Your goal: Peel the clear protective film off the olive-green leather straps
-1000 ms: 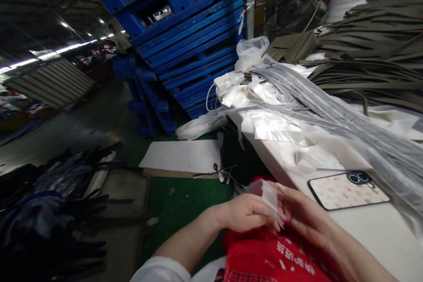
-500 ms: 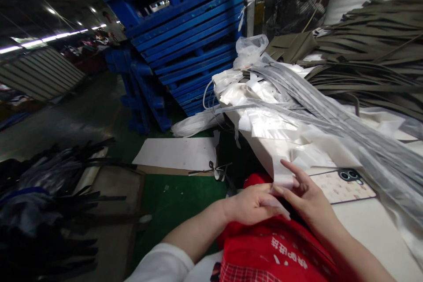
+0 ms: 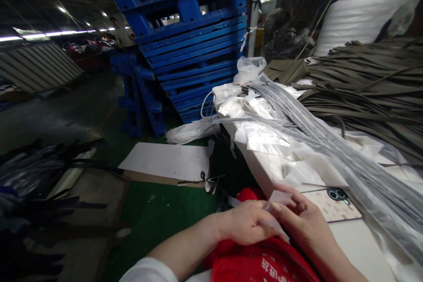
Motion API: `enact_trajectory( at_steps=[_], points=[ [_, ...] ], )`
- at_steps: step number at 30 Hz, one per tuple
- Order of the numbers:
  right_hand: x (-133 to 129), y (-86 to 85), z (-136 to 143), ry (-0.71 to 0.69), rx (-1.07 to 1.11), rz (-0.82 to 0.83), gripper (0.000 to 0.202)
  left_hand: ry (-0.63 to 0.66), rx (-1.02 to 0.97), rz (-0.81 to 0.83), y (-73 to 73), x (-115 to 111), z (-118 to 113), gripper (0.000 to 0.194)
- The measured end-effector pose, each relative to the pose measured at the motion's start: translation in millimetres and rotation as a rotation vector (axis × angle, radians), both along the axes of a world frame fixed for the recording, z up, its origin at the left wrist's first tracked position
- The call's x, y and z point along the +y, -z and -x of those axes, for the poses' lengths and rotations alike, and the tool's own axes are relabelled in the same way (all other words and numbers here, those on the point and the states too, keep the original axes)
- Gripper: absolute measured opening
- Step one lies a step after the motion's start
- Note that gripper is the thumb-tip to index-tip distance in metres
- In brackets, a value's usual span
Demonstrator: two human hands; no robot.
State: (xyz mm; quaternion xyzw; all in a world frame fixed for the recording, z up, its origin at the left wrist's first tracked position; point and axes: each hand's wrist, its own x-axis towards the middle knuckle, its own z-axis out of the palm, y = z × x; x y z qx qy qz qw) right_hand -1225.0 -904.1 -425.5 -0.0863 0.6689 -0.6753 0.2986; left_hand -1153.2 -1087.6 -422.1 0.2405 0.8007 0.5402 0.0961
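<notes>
Close above my lap, both hands meet at a thin white strip (image 3: 280,198), which looks like paper or film. My left hand (image 3: 240,223) is closed around it, and a loose end pokes out below the thumb. My right hand (image 3: 301,217) pinches the upper part between thumb and fingers. Beneath the hands lies a red apron (image 3: 254,261) with white lettering. On the white table (image 3: 360,246) to the right, a phone (image 3: 325,205) in a patterned case lies near my right hand. White pieces (image 3: 264,134) of similar material are strewn beyond it.
Long grey translucent strips (image 3: 310,128) run across the table, with dark olive strips (image 3: 366,75) piled behind. Blue pallets (image 3: 198,48) are stacked ahead. A white board (image 3: 167,161) lies on the green floor. Dark strips (image 3: 36,172) heap at left; a person (image 3: 121,33) stands far off.
The strip's upper end, earlier stretched up toward the table edge, is now drawn down and short between my fingers. Both hands sit slightly lower in view, and the camera has tilted up a little.
</notes>
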Motion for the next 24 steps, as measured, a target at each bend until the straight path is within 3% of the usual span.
enact_trajectory(
  at_steps=[4,8,12,16,21,24],
  points=[
    [7.9,-9.4,3.4,-0.111,0.269,-0.127,0.036,0.059,0.006,-0.113,-6.7,2.2,6.3,0.048],
    [14.0,-19.0,4.9,-0.167,0.502,-0.241,0.033,0.111,-0.032,-0.126,-7.2,0.8,8.4,0.061],
    [11.2,-13.0,-0.6,-0.058,0.435,-0.237,0.039,0.152,-0.132,-0.181,-7.2,9.6,7.2,0.067],
    [14.8,-9.2,0.7,-0.048,0.412,-0.196,0.034,0.084,-0.273,-0.201,-0.6,20.1,6.6,0.071],
    [29.8,-22.1,-2.8,0.108,0.534,-0.126,0.026,-0.021,-0.202,-0.159,13.3,17.3,11.2,0.058],
    [31.0,-27.0,-9.0,-0.047,0.671,-0.159,0.025,-0.049,-0.215,-0.133,16.0,12.1,15.2,0.051]
  ],
)
